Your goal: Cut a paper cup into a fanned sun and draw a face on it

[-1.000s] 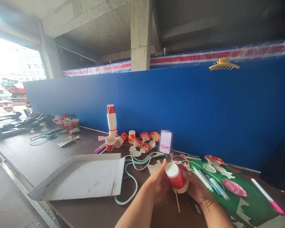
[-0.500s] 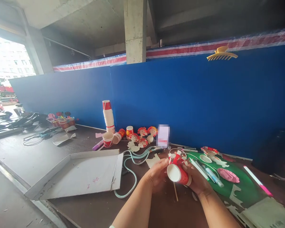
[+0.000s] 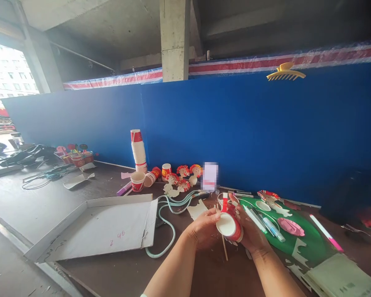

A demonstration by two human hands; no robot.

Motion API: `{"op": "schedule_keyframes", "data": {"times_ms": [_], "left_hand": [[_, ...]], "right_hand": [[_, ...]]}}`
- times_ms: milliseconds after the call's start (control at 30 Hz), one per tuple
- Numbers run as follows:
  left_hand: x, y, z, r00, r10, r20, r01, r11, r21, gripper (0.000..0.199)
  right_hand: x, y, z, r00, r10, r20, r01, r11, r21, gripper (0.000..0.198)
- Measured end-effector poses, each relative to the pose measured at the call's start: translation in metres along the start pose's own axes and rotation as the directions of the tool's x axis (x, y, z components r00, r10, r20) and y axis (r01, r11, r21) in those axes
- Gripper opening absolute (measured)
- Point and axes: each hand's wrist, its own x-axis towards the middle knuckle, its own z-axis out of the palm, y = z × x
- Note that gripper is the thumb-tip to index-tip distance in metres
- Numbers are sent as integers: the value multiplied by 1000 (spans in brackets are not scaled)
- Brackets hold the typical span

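Observation:
Between my hands is a red-and-white paper cup (image 3: 229, 227), its round white end turned toward me. Cut red strips (image 3: 225, 202) stick out past its far side. My left hand (image 3: 205, 226) is closed on the cup's left side, thumb at the edge of the white end. On the right side my right hand (image 3: 252, 234) wraps around the cup, some of its fingers hidden behind it. A thin wooden stick (image 3: 225, 248) lies beneath the cup on the dark table, among small paper scraps.
To the left lies a white cardboard tray (image 3: 111, 227) beside a pale blue cable (image 3: 170, 243). Behind stand stacked paper cups (image 3: 139, 152) and fringed paper figures (image 3: 183, 178). A green mat (image 3: 309, 239) at right carries pens and a pink fringed disc (image 3: 290, 227). A blue partition (image 3: 250, 132) closes the back.
The cup has turned slightly in my hands, and one red strip now stands upright above it. My right fingers have shifted up behind the cup. The view has moved slightly right.

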Motion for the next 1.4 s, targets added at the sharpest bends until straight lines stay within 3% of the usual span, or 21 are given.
{"op": "schedule_keyframes", "data": {"times_ms": [167,367,733,1167,1400], "left_hand": [[0,-6,-3,1000,-21,14,21,1000,-12,54],[-4,0,5,999,-15,-33,13,999,-43,46],[-7,2,-6,994,-14,-108,10,999,-38,40],[-7,9,-8,959,79,-274,-75,997,27,38],[-5,13,-13,958,83,-275,-51,991,124,45]], "right_hand": [[1,0,-3,999,27,-30,-27,1000,-7,75],[5,2,-9,998,31,-47,-33,998,-45,74],[8,2,0,990,142,-13,-143,988,-60,80],[8,14,-4,958,287,-16,-288,956,-60,49],[7,8,-3,950,305,-72,-313,932,-180,37]]}}
